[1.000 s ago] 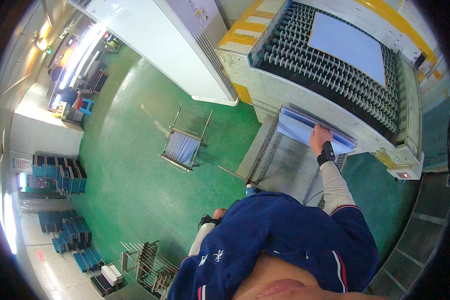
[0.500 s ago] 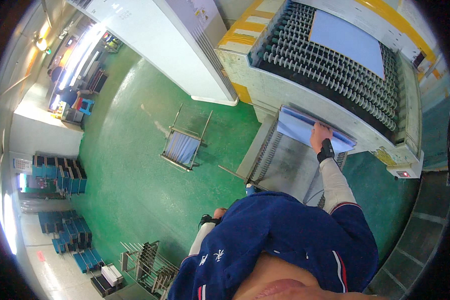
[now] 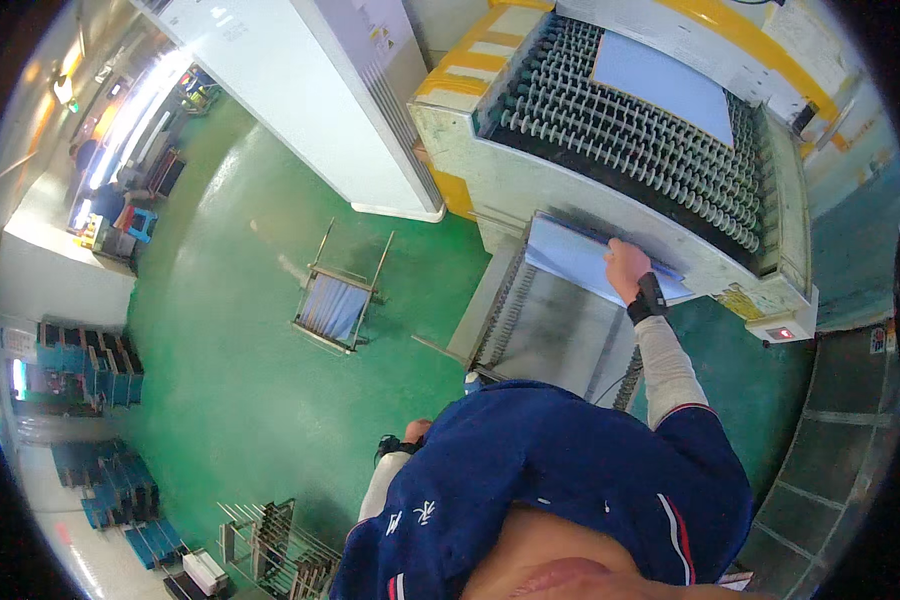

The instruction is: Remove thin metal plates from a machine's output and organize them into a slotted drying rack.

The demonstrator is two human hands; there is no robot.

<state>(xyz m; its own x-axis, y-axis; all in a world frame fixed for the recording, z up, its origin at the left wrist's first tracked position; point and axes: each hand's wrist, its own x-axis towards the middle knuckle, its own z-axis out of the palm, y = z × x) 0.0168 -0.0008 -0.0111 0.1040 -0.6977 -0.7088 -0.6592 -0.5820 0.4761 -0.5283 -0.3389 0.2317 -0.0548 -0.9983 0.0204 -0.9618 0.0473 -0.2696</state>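
Note:
My right hand (image 3: 627,268) reaches out in front of me, its fingers closed over the upper edge of a thin pale blue panel (image 3: 562,254). That panel leans near the far end of a metal rack (image 3: 560,320) with comb-like slotted sides. Darker edges behind it suggest more panels, though I cannot count them. My left hand (image 3: 417,430) is low beside my body, over the green floor. Its fingers are mostly hidden, and nothing shows in it.
Just beyond the rack stands a roller conveyor machine (image 3: 610,190) carrying a flat pale blue panel (image 3: 665,85). A white cabinet (image 3: 300,110) is to its left. On the floor are a small rack (image 3: 335,305) holding panels and a metal rack (image 3: 275,545). Blue racks (image 3: 90,360) line the left wall.
My view has turned a little, so the scene sits further left. My right hand stays on the panel's edge, and my left hand remains low by my side.

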